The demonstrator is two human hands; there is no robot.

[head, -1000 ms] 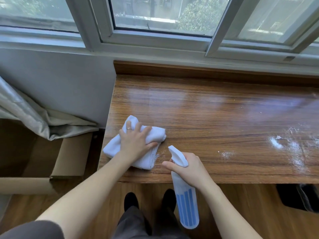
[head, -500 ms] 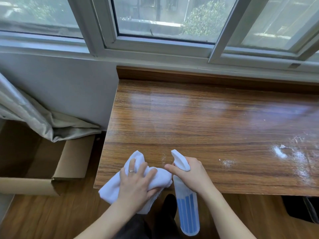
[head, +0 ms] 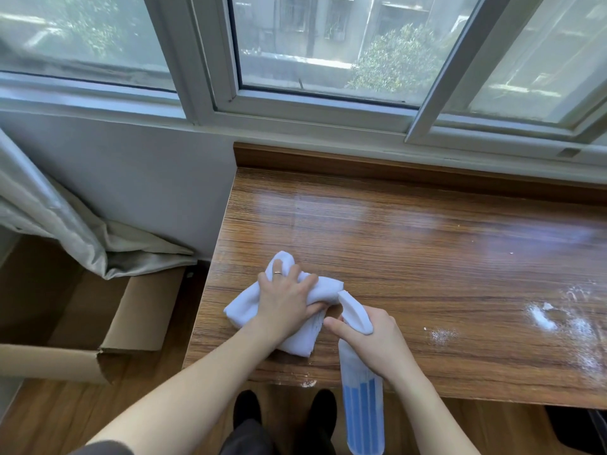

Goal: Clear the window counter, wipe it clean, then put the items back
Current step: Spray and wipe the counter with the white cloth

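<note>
A wooden window counter (head: 410, 257) runs under the window. My left hand (head: 285, 297) grips a bunched white cloth (head: 243, 310) and presses it on the counter near the front left corner. My right hand (head: 371, 339) holds a white spray bottle (head: 363, 408) with blue stripes, its nozzle close to the cloth and its body hanging below the counter's front edge. White powder (head: 545, 318) is smeared on the counter at the right, with a smaller patch (head: 441, 334) near my right hand.
An open cardboard box (head: 98, 323) sits on the floor left of the counter, with a grey curtain (head: 65, 231) draped over it. A dark bin (head: 581, 428) stands under the counter at the right. The window frame (head: 312, 106) lies beyond the counter's raised back lip.
My left hand pulled the cloth back to the counter's front edge, then pushed it forward onto the surface again. My right hand with the bottle stayed nearly in place.
</note>
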